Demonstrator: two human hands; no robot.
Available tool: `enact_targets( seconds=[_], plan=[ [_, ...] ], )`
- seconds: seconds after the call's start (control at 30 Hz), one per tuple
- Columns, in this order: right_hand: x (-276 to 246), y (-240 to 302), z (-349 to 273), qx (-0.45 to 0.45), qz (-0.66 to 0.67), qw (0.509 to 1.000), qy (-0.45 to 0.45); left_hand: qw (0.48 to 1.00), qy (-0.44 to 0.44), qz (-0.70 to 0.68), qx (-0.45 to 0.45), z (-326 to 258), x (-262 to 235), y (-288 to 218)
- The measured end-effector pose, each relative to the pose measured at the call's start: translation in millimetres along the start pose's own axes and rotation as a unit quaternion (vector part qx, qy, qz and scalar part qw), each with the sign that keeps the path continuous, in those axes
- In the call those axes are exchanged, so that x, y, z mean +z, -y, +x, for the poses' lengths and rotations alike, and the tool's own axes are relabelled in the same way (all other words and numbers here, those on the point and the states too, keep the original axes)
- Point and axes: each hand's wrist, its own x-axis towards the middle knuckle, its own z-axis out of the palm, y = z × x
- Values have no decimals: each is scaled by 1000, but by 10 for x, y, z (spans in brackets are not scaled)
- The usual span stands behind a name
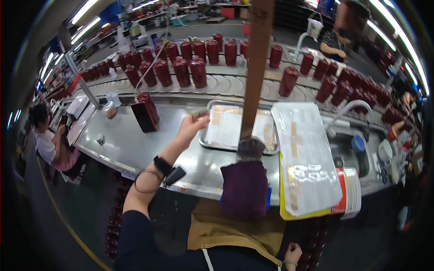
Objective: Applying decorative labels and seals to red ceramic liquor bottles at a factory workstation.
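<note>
My left hand (193, 124) reaches over the steel bench beside the left rim of a metal tray (204, 143). Its fingers are drawn together around a small greyish piece that I cannot make out. White sheets (224, 128) with brown tape strips line the tray. Farther left on the bench, a dark red glossy bottle-shaped container (145, 113) leans with its dark base toward me. My right hand (293, 254) hangs low by my right side, away from the bench, with its fingers curled in and nothing visible in them.
A brown post (256, 58) rises in front of the tray, with a purple cloth (244, 189) below it. Taped white sheets (307, 158) lie to the right, beside a sink (361, 160). Several red containers (181, 72) stand on the conveyor behind. People (49, 140) work nearby.
</note>
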Motion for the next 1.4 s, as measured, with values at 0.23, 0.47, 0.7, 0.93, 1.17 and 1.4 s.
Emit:
enact_targets(
  seconds=[0.23, 0.47, 0.7, 0.93, 1.17, 1.4],
  plan=[
    [-359, 640, 377, -36, -73, 997, 13, 962, -232, 121, 76, 2105, -177, 39],
    [-953, 1843, 525, -56, -121, 979, -157, 863, -414, 280, 73, 3160, 22, 370],
    [-1081, 2733, 744, -212, -96, 952, -197, 881, -426, 165, 125, 2711, 432, 257],
    [-744, 2843, 1091, -310, -3, 945, -99, 959, -100, -186, 189, 734, 603, -316],
    [-359, 3838, 1033, -473, 170, 849, 161, 948, 54, -296, -99, -1244, 1142, 3],
    [-339, 3695, 684, -421, 186, 846, 270, 928, 38, -301, -214, -1621, 1640, 57]
  ],
)
